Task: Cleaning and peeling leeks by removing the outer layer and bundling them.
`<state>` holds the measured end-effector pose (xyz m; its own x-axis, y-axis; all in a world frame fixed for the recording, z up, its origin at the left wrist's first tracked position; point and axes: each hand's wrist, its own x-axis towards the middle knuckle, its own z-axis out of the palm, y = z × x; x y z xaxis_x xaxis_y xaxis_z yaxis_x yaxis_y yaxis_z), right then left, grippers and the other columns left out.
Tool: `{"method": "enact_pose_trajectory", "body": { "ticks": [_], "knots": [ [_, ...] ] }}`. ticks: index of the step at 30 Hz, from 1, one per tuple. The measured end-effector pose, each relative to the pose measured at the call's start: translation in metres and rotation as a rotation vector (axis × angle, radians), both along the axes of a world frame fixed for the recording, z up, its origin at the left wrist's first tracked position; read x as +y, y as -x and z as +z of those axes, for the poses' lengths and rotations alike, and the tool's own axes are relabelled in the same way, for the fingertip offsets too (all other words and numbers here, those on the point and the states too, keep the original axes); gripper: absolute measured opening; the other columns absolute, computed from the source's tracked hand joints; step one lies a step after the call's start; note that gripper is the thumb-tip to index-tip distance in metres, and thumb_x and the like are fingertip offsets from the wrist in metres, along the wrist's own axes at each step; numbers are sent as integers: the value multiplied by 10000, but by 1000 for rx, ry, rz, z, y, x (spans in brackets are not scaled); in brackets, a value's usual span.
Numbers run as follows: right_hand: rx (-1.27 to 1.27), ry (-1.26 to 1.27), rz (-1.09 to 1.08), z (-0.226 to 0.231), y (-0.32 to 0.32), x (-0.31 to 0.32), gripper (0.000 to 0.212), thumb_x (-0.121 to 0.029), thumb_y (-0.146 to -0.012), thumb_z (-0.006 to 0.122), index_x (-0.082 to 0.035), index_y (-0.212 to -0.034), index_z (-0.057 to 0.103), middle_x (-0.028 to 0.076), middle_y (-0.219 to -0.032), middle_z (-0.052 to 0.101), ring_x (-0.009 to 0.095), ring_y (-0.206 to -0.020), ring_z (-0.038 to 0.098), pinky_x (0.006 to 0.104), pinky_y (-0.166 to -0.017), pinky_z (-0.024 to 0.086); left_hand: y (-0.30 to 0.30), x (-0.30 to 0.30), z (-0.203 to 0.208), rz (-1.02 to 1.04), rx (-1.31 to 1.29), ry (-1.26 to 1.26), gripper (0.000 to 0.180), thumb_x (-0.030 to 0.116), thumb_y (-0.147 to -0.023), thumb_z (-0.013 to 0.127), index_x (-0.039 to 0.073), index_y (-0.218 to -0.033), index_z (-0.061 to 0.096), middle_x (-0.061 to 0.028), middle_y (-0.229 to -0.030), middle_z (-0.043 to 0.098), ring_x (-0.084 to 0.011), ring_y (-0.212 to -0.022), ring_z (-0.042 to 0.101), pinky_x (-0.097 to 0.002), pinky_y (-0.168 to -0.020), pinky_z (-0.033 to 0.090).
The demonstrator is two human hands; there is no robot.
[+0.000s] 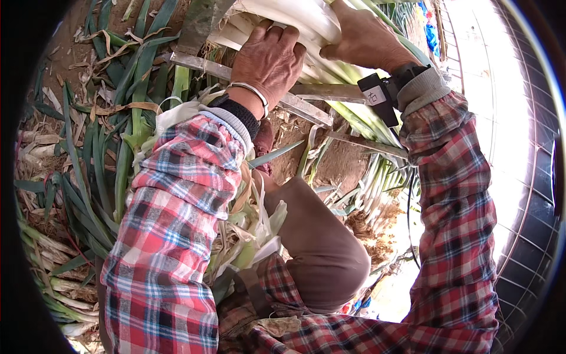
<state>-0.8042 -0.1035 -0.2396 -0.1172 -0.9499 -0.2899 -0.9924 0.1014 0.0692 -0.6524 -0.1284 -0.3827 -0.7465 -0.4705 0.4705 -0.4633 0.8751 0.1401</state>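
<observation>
At twelve o'clock, my left hand curls over long white leek stalks and my right hand straddles them; firmness, I can't tell. Seemingly I'm gathering; next calls for even pressure.

Long white leek stalks: smooth, glossy. Flat grey metal bar: worn, faintly shiny. Red-and-blue plaid sleeve: matt, wrinkled cloth. Brown earth ground: rough.
</observation>
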Motion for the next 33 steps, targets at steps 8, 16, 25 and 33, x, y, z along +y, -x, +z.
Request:
{"method": "enact_pose_trajectory", "body": {
  "ticks": [8, 16, 25, 33],
  "knots": [
    [274, -54, -133, -13, -27, 13, 671, -325, -714, 819, -15, -1191, 463, 232, -1123, 631, 402, -1066, 624, 481, -942, 482, -26, -8, -19, -159, 182, 53, 458, 151, -856, 569, 100, -1312, 574, -56, -1371, 508, -220, -1252, 516, -419, -1120, 370],
    [174, 234, -305, -45, -40, 22, 860, -464, -677, 856, -22, -1292, 449, 184, -1262, 592, 375, -1231, 533, 611, -976, 392, -36, -8, -9, -187, 99, -72, 380, 168, -853, 564, 83, -1218, 620, -72, -1208, 611, -227, -1118, 575, -395, -1047, 425],
    [103, 352, -279, -54, -40, 24, 1079, -486, -579, 878, -71, -1423, 351, 165, -1413, 455, 384, -1297, 436, 597, -1062, 276, -53, -24, 6, -297, 167, -79, 331, 123, -824, 589, 23, -1135, 640, -87, -1096, 653, -240, -1028, 615, -381, -933, 488],
    [165, 496, -316, -70, -31, 36, 991, -446, -603, 861, -108, -1403, 384, 119, -1358, 492, 318, -1287, 441, 595, -1056, 281, -38, -21, 72, -347, 127, -60, 378, 166, -916, 565, 8, -1259, 571, -167, -1295, 600, -266, -1260, 540, -397, -1082, 404]
  ]
}}
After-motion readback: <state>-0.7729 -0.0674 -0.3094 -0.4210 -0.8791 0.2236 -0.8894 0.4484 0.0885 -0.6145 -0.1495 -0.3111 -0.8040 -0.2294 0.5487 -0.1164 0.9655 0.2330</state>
